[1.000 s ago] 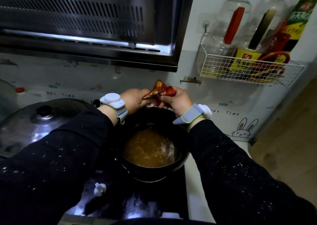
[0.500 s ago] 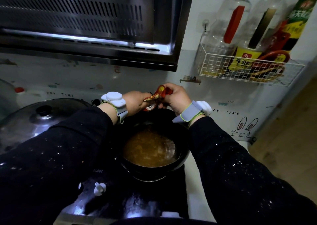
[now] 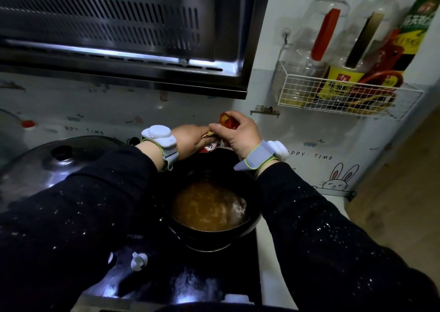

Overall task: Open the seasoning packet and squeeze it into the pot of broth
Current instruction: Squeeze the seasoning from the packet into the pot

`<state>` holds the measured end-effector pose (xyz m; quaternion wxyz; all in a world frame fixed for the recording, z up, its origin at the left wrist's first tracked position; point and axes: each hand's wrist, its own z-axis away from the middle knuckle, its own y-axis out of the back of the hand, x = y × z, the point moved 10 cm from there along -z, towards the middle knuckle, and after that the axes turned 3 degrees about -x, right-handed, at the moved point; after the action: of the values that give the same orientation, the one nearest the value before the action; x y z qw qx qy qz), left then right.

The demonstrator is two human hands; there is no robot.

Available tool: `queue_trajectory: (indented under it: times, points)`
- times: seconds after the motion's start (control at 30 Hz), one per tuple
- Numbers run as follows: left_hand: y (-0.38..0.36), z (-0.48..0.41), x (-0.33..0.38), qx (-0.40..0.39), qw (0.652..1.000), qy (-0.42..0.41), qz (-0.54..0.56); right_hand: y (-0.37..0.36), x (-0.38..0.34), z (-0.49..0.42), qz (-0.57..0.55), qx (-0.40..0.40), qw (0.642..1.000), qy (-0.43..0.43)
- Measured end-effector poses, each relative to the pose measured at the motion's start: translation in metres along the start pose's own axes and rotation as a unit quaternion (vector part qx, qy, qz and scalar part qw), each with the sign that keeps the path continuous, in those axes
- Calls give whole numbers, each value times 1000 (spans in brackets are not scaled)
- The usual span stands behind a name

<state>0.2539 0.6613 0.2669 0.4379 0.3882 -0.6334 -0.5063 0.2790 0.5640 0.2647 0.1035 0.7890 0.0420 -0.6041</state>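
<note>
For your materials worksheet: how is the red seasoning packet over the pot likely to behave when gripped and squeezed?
Probably floppy: the seasoning packet looks crumpled and bent between the left hand and right hand. Likely light, as fingertips alone hold it above the pot. Its glossy film may be slippery, which would suit the two-handed pinch.

Crumpled red seasoning packet [image 3: 210, 145] above brown-broth pot [image 3: 256, 219]

Glossy red foil packet [image 3: 228, 123], matt black pot [image 3: 252, 226], brushed-metal hood [image 3: 119, 33], white wire rack [image 3: 342, 97].
</note>
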Motion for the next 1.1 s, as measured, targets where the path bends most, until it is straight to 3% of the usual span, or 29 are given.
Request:
queue_trajectory:
  times: [0.2, 0.4, 0.93, 1.1]
  points:
    - [-5, 1, 0, -12, 1000, -15, 3, 0, -2, 0, 2, -1, 1000, 20]
    - [-2, 8, -3, -9, 998, -32, 50, -1, -7, 1, -66, -32, 997, 11]
    - [0, 4, -11, 9, 1000, 17, -22, -7, -4, 5, -93, -54, 994, 22]
    - [8, 7, -2, 24, 999, -28, 31, -5, -7, 5, -102, -62, 993, 20]
